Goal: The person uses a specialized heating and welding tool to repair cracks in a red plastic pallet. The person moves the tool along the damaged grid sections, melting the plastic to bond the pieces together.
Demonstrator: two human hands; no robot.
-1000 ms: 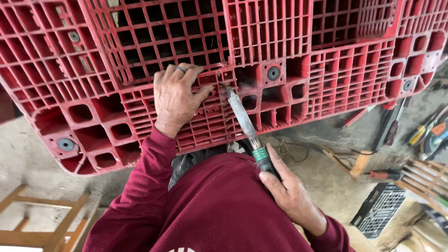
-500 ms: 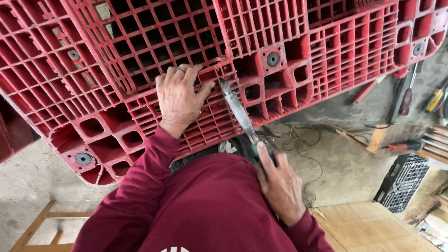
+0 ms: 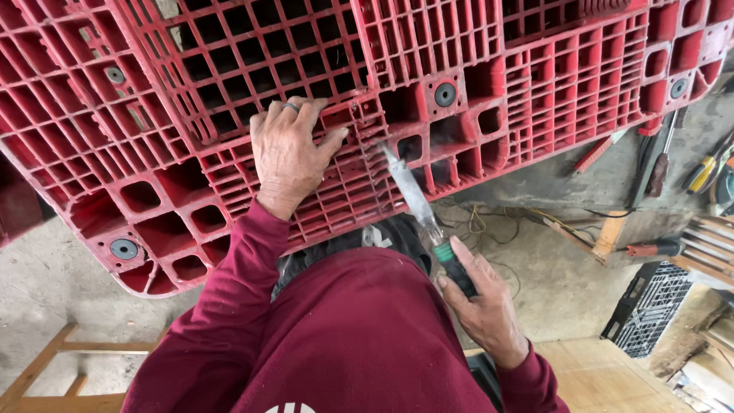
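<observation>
A red plastic pallet (image 3: pixel 229 69) fills the upper part of the view, tilted, its gridded underside facing the person. The left hand (image 3: pixel 289 153) lies flat on the grid near the pallet's lower middle, fingers spread and not closed on anything, a ring on one finger. The right hand (image 3: pixel 480 306) is below and to the right, its grip clamped on the dark handle of a tool (image 3: pixel 424 218) with a green collar. The tool's flat, pale metal blade slants up and left, and its tip meets the pallet's lower edge just right of the left thumb, beside a cracked stretch of ribs. The person wears a maroon long-sleeved top (image 3: pixel 344 344). Several round grey fittings sit in the pallet, one (image 3: pixel 445 94) above the blade tip. Beneath the pallet is a concrete floor (image 3: pixel 535 260) with loose wires (image 3: pixel 489 222) on it. Hand tools (image 3: pixel 703 172) with yellow and dark handles lie to the right, a red-handled one (image 3: pixel 650 248) lower down. A black slotted crate (image 3: pixel 650 306) stands at the lower right, and a wooden frame (image 3: pixel 46 367) shows at the lower left.
</observation>
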